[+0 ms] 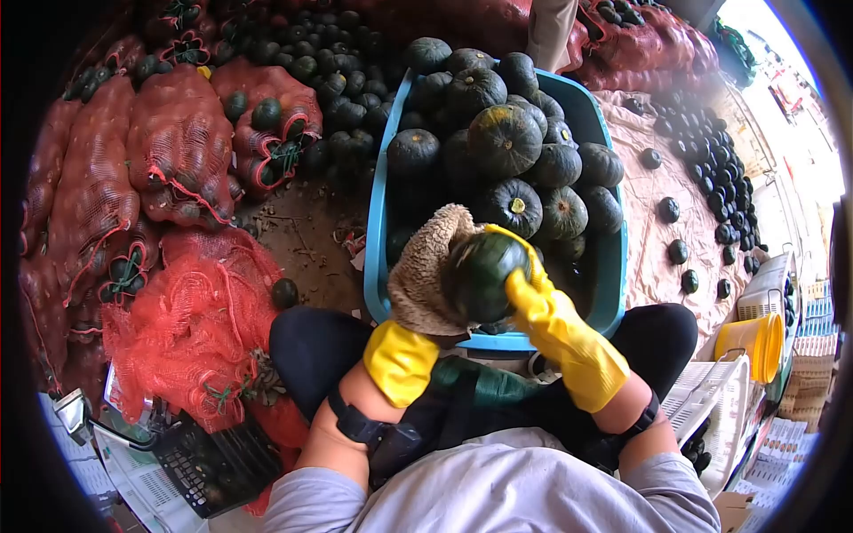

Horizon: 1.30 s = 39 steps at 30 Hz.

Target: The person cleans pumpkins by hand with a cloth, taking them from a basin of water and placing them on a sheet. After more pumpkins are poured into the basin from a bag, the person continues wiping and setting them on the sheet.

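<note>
A dark green pumpkin (478, 280) is held between my two hands, over the near edge of a blue tub (377, 240). My left hand (425, 289), in a yellow glove, is mostly hidden under a brown fluffy cloth (428, 266) that presses against the pumpkin's left side. On the pumpkin's right side, my right hand (533, 289) in its yellow glove grips with bent fingers. Many dark green pumpkins (505, 140) are heaped in the tub just beyond my hands.
Red mesh sacks (173, 142) of pumpkins stand at the left, beside a loose red net (191, 311). Small pumpkins (668, 210) lie on a pale sheet (647, 178) at right. A yellow bucket (751, 345), white crates (711, 400) and a black scale (218, 462) flank me. A person's leg (551, 35) shows behind the tub.
</note>
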Available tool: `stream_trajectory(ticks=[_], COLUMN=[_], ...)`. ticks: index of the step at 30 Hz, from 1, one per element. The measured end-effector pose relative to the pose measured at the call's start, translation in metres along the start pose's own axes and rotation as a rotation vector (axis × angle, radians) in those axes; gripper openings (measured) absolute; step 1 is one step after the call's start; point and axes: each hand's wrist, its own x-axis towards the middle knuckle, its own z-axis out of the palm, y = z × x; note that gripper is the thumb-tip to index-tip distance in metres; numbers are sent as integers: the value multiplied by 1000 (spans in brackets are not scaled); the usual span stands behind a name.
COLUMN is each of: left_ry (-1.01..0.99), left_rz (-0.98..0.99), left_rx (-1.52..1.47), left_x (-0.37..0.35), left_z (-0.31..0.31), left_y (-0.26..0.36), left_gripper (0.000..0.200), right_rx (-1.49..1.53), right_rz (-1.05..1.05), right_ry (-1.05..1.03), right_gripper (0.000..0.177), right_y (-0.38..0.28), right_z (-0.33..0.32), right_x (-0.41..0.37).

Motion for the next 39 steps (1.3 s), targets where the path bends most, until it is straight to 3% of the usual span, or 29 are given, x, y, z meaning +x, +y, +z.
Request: stream_trajectory(ticks=[1,3,4,5,6,7,9,10,11,13,14,15,16,17,18,21,22,23,25,26,27,28,30,31,33,36,37,39], left_ry=[20,29,19,7,62,56,48,-53,-147,-33,1,-18,-40,-68,8,-83,-5,-85,-116,-108,-145,-63,8,-13,-57,-168,-238,-367], left_rz=[77,-93,-223,-353,-223,-106,116,13,-96,-73,-40,-86,-134,-186,-305,-45,-58,-125,-51,-11,-262,-327,-434,-454,-450,-325,-262,-145], left_rx=[224,-34,-122,-211,-118,-76,9,-59,-117,-134,-92,-98,-104,-110,-534,-153,-170,-187,-8,65,-90,-289,-563,-596,-532,-126,61,383], left_x=[-3,16,18,19,20,22,23,20,17,-7,-13,-8,-4,0,14,24,15,14,12,12,13,14,13,13,10,17,22,32], left_z=[8,5,10,12,12,8,-12,-17,-22,4,12,12,12,13,17,-13,-10,-13,-11,-8,1,13,24,21,11,-14,-25,-38], left_y=[-2,16,21,23,23,21,14,11,7,-1,-2,2,6,13,24,23,19,12,15,20,31,34,31,27,22,8,2,-9], left_gripper=[82,78,78,78,78,79,81,84,87,87,86,86,85,84,82,79,77,82,83,84,80,72,66,66,66,68,69,70], right_rx=[483,572,-92,-222,-351,-718,-1043,-968,-667,-10,409,581,107,-131,-364,-1026,-1028,-971,-318,-45,-289,-332,-560,-557,-234,283,573,-241], right_rz=[128,152,-86,-84,-88,-125,-335,-351,-214,93,79,142,-104,-50,20,-349,-405,-446,-22,14,-9,-247,-411,-282,-50,-33,-152,-576], right_ry=[54,292,145,108,72,120,-64,-132,-207,-86,-46,-165,-20,58,122,-58,-63,-92,-110,-7,203,213,236,272,179,282,198,513], right_gripper=[63,67,67,68,70,80,89,95,85,75,69,68,66,71,77,96,105,98,91,85,91,95,103,99,90,54,45,43], right_y=[16,20,71,37,2,-33,-51,-55,-52,-17,18,34,61,23,-16,-47,-44,-45,-40,-11,-14,8,22,26,16,-1,-10,-85], right_z=[6,15,-42,-34,-24,-13,-8,-3,-4,-2,3,-15,-34,-25,-17,-13,-5,-3,-2,-1,10,9,0,-4,-22,-105,-139,-128], right_x=[3,12,32,23,15,0,-11,-16,-17,-14,-5,3,21,15,10,-8,-14,-16,-12,-2,-1,10,9,4,-15,-27,-22,-51])
